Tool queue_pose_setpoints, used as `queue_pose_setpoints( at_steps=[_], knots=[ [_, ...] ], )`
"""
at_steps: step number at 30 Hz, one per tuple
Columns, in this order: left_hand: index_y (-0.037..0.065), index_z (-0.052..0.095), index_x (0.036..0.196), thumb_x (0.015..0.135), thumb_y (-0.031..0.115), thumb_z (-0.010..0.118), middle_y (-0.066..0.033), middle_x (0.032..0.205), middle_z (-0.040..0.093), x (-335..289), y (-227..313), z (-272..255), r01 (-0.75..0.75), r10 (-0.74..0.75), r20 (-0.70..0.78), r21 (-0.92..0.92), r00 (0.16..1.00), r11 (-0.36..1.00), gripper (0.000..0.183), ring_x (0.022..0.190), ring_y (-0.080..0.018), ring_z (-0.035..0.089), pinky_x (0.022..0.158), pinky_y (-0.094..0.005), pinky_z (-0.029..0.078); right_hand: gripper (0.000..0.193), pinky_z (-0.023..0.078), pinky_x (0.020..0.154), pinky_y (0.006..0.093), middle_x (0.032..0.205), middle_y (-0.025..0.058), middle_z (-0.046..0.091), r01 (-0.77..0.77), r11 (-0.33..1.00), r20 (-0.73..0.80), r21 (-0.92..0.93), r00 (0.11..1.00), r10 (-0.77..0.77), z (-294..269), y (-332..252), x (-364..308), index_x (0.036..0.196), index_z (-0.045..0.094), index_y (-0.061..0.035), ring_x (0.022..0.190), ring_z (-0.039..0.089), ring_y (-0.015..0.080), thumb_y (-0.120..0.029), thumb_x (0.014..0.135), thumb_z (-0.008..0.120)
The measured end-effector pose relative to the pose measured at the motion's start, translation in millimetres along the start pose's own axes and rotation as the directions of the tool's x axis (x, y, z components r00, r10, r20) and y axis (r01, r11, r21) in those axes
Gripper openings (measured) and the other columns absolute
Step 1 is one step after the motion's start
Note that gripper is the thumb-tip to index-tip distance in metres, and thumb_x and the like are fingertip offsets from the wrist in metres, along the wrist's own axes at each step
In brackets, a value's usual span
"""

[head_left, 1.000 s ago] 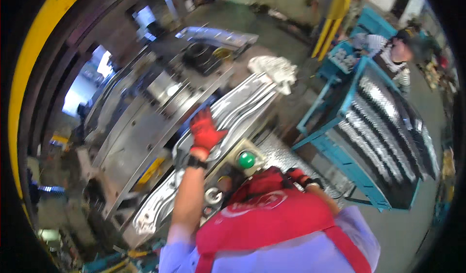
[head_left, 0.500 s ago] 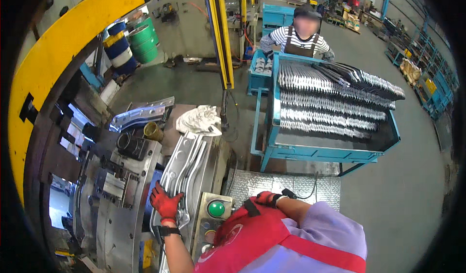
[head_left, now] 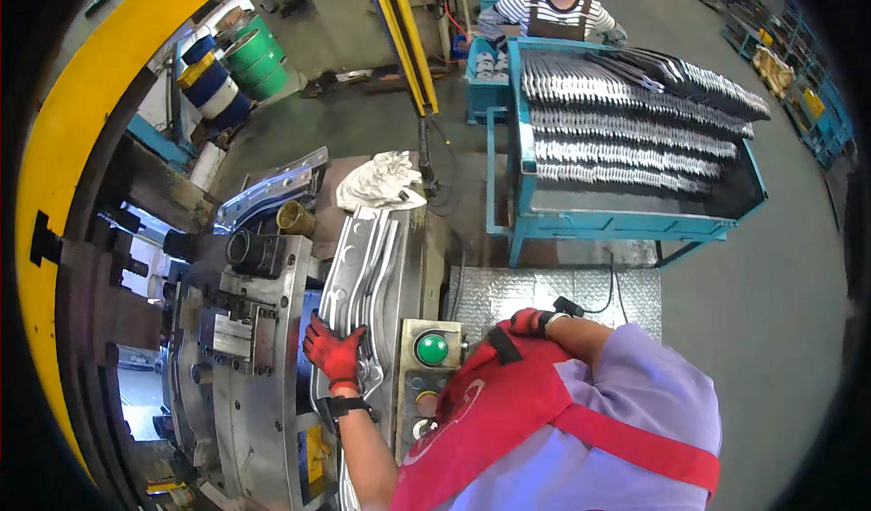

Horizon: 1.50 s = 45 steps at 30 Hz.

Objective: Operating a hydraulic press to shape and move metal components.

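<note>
My left hand (head_left: 334, 353), in a red glove, lies on a stack of long pressed sheet-metal parts (head_left: 349, 270). Its fingers and thumb are spread over the top part, near its close end. In a red glove too, my right hand (head_left: 528, 321) rests against the front of my red apron (head_left: 494, 393). Its fingers blend into the apron, so their grip is hidden. Between my hands stands a control box with a round green button (head_left: 431, 349); neither hand touches it. A crumpled white cloth (head_left: 379, 181) lies at the far end of the metal parts.
A press with a yellow frame (head_left: 100, 84) and a steel die (head_left: 249, 402) stands on the left. Formed parts fill a blue metal bin (head_left: 626, 225) ahead right, with a co-worker (head_left: 555, 16) behind it. Drums (head_left: 257, 62) stand far left. Checkered plate (head_left: 508, 284) covers floor nearby.
The view has shifted, so most things sit higher or further right in it. My left hand stays on the metal parts and my right hand stays at the apron.
</note>
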<state>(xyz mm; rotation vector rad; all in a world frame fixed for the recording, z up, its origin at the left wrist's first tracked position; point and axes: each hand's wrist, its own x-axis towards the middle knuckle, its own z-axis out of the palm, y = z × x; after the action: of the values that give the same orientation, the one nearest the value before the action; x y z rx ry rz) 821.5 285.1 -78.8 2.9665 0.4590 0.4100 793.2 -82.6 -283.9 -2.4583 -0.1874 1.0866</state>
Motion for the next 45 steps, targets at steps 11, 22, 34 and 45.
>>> queue_pose_setpoints(
  at_steps=[11,22,34,45],
  knots=[
    [0.005,0.037,0.120,0.042,0.044,0.077,-0.0163,0.104,0.047,-0.4,-1.3,-2.4,0.001,-0.001,-0.006,-0.010,1.000,1.000,0.096,0.097,-0.0338,0.044,0.085,-0.0418,0.034,0.040,0.044,0.076,0.0385,0.090,0.0163,0.061,0.028,0.999,-0.032,0.021,0.999,-0.027,15.0,20.8,1.0,0.089,0.063,-0.0056,0.086,0.057,0.0322,-0.036,0.066,0.052],
    [0.004,0.037,0.119,0.040,0.044,0.078,-0.0169,0.104,0.048,4.5,3.8,-2.0,0.003,-0.003,0.014,0.026,1.000,1.000,0.098,0.095,-0.0346,0.046,0.083,-0.0421,0.037,0.036,0.045,0.071,0.0390,0.085,0.0158,0.062,0.059,0.992,-0.083,0.111,0.995,-0.050,16.8,32.0,0.8,0.084,0.064,-0.0055,0.080,0.059,0.0311,-0.033,0.064,0.054],
    [0.001,0.034,0.116,0.039,0.042,0.079,-0.0199,0.105,0.048,25.1,17.7,-9.8,0.121,-0.153,0.200,0.162,0.968,0.979,0.097,0.093,-0.0345,0.050,0.079,-0.0426,0.041,0.038,0.043,0.077,0.0405,0.093,0.0165,0.060,0.108,0.991,-0.025,0.080,0.994,-0.106,24.7,20.9,-2.1,0.092,0.061,-0.0075,0.087,0.057,0.0322,-0.037,0.075,0.044],
    [-0.001,0.035,0.110,0.038,0.044,0.080,-0.0202,0.102,0.048,19.0,4.0,17.0,-0.030,0.023,0.046,0.154,0.999,0.988,0.096,0.094,-0.0355,0.049,0.078,-0.0420,0.042,0.039,0.045,0.074,0.0374,0.091,0.0126,0.062,-0.063,0.983,-0.067,0.170,0.995,0.075,17.7,34.9,-33.2,0.091,0.063,-0.0088,0.081,0.060,0.0261,-0.038,0.067,0.055]
  ],
)
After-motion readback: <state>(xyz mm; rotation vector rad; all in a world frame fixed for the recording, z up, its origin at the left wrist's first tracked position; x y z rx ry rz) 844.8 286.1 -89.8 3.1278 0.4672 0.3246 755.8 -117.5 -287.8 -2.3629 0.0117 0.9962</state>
